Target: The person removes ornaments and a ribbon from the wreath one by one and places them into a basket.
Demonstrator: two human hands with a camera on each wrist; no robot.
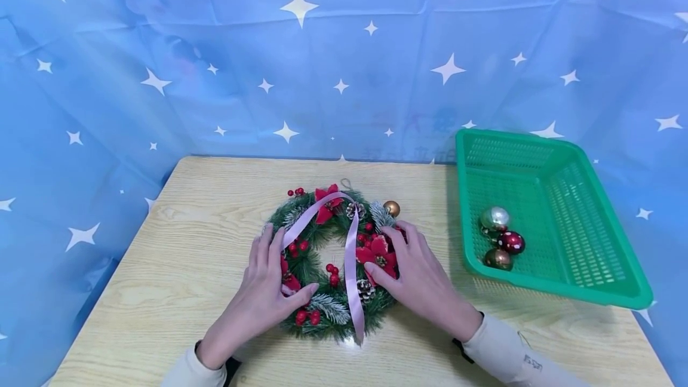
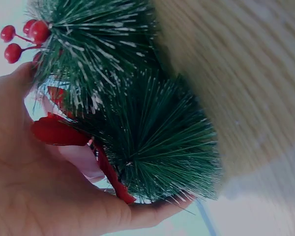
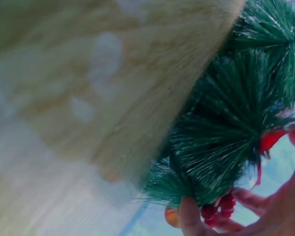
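Observation:
A green Christmas wreath [image 1: 303,263] lies on the table, decorated with red flowers, red berries, frosted sprigs and pinecones. My left hand [image 1: 269,285] grips its left side, thumb toward the inner ring and fingers over the outer edge; the left wrist view shows a red flower between them. On the opposite side, my right hand [image 1: 416,273] holds the wreath around another red flower [image 1: 379,258]. A pale pink ribbon [image 1: 350,261] is draped over the top, one tail hanging down across the ring and the other running toward my left fingers. One gold ball [image 1: 392,208] sits at the upper right edge.
To the right stands a green plastic basket [image 1: 618,243]. Inside it lie a silver ball [image 1: 495,218], a dark red spotted ball [image 1: 511,242] and a bronze ball [image 1: 498,259]. Behind the wooden table [image 1: 204,226] hangs a blue star-patterned cloth [image 1: 344,52].

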